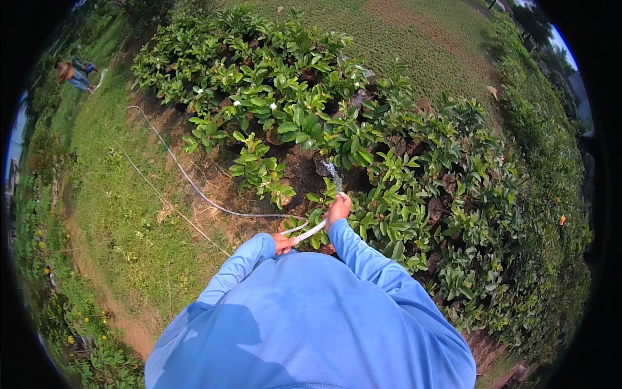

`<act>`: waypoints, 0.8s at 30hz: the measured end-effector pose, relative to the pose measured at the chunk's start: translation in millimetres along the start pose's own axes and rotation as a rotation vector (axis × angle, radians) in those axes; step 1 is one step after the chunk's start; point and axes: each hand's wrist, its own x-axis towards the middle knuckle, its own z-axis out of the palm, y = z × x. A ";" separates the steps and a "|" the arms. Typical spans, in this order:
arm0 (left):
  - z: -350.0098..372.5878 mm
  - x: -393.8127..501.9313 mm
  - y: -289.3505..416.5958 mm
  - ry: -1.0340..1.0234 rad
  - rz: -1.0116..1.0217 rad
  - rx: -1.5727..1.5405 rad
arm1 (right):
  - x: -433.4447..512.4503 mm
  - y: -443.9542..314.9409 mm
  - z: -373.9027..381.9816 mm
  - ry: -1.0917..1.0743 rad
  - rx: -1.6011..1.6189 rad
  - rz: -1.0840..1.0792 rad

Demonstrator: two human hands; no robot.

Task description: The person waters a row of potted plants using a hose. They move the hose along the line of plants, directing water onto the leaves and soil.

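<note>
My right hand [338,210] grips a pale, flexible garden hose [311,231] close to its outlet. Water [333,173] spurts from that end onto a plant container with dark soil [320,164] among the leaves. Lower and to the left, my left hand [283,242] is closed around the same hose. Leafy potted saplings [301,129] with broad green leaves crowd the ground in front of me, some bearing small white flowers. Their containers are mostly hidden under the foliage.
The hose's trailing length [194,187] curves across soil and dry straw to my left. A thinner line [165,199] lies over the grass [116,219]. Two people [75,74] are at the far upper left. Yellow-flowered plants [73,318] border a dirt strip [124,321]. Dense greenery [549,194] stands at right.
</note>
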 end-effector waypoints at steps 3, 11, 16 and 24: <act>13.7 1.3 -4.4 0.060 -0.007 -0.024 | 2.4 7.3 -4.8 0.017 -0.030 -0.002; 33.1 -0.7 -28.6 0.134 0.017 -0.122 | -5.4 20.5 -3.1 -0.009 -0.101 -0.044; 27.6 -7.1 -38.9 0.160 0.030 -0.093 | -21.0 14.6 6.6 -0.036 -0.062 -0.040; -6.5 -26.5 -65.8 0.074 0.099 -0.055 | -52.6 22.3 30.0 -0.081 0.033 -0.001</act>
